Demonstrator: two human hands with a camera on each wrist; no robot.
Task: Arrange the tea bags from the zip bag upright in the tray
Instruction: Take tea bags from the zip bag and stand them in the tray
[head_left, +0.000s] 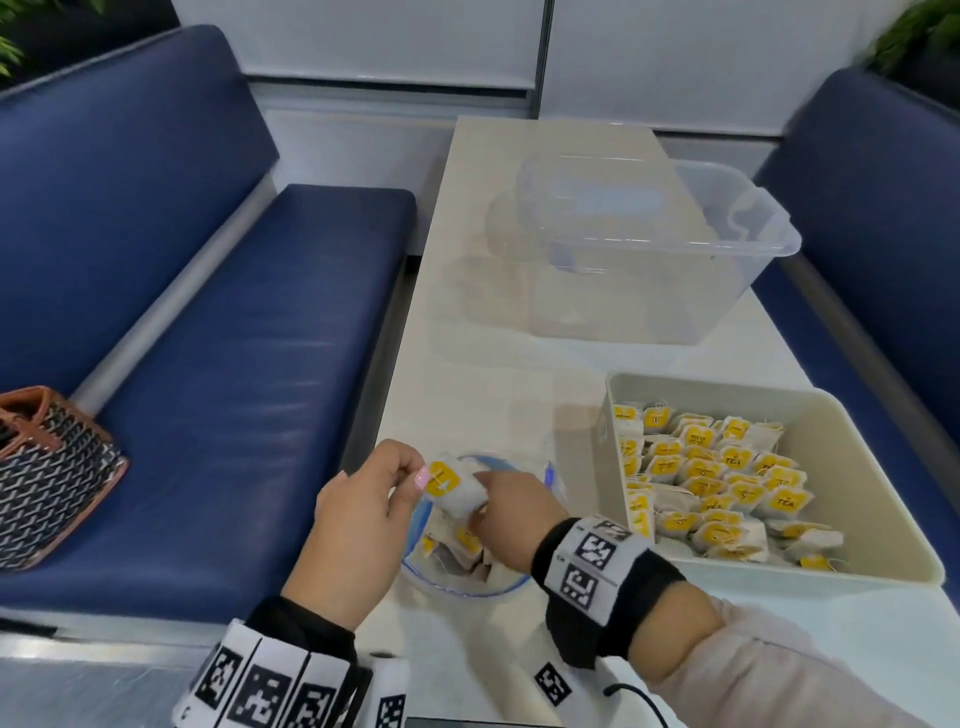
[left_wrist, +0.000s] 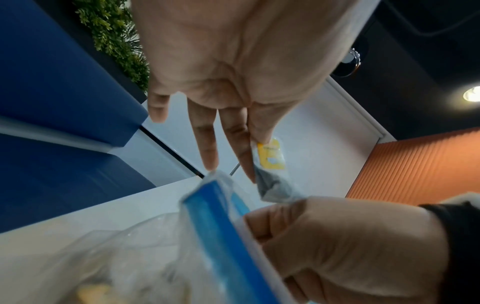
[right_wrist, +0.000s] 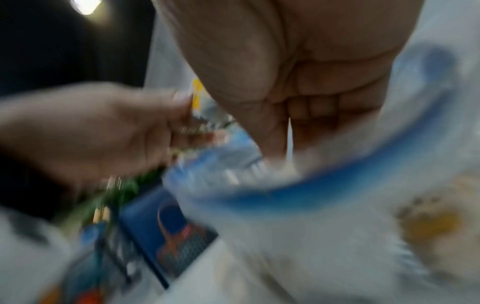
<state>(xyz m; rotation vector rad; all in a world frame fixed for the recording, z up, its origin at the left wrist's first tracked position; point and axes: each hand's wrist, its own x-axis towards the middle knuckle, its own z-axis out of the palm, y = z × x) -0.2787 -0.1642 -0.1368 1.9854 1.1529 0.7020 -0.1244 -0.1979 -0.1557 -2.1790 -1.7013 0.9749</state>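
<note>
Both hands hold one tea bag (head_left: 453, 487) above the open zip bag (head_left: 457, 564): left hand (head_left: 363, 512) pinches it, right hand (head_left: 511, 512) grips it. Tray (head_left: 883, 467) alongside on the worktop (head_left: 488, 364), half filled.

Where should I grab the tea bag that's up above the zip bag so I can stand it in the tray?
Pinch the tea bag by its top edge beside the yellow tag, coming from above. The left hand pinches there, so the pouch hangs down, ready to stand in the tray.
</note>
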